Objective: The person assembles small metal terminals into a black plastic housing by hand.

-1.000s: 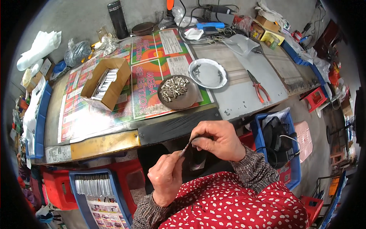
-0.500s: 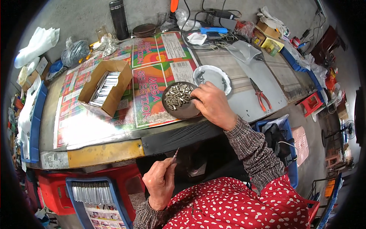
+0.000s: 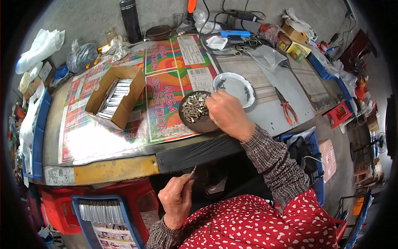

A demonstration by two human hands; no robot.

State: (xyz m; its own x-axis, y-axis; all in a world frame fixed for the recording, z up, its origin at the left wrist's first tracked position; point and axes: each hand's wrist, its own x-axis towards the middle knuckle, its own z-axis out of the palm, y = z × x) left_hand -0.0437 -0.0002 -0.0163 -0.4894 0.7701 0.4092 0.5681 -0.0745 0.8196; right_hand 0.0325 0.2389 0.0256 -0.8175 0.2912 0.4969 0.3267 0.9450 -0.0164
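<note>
My left hand [image 3: 175,200] is closed in a pinch in front of the bench edge. A thin, pointed piece [image 3: 192,172] with a metallic tip pokes up from its fingertips; the rest is hidden in the hand. Over the right side of a dark round dish [image 3: 204,126] is my right hand [image 3: 230,114], its fingers pressed together. Whatever they pinch, if anything, is hidden behind the hand. Small silvery metal cylinders [image 3: 195,107] lie heaped in the dish. Directly behind my right hand, a white-rimmed bowl [image 3: 244,85] has small dark bits along its inside.
An open cardboard box [image 3: 133,93] of slim silvery rods stands left on the bench. Red-handled pliers [image 3: 287,108] lie to the right. Cables and a blue-handled tool [image 3: 234,33] clutter the back. Below, a blue tray [image 3: 77,207] holds many slender clear-and-silver pieces.
My right hand has shifted slightly left over the dish, and its fingers now reach closer to the cylinders. My left hand keeps its pinch on the thin piece. The whole view has shifted slightly.
</note>
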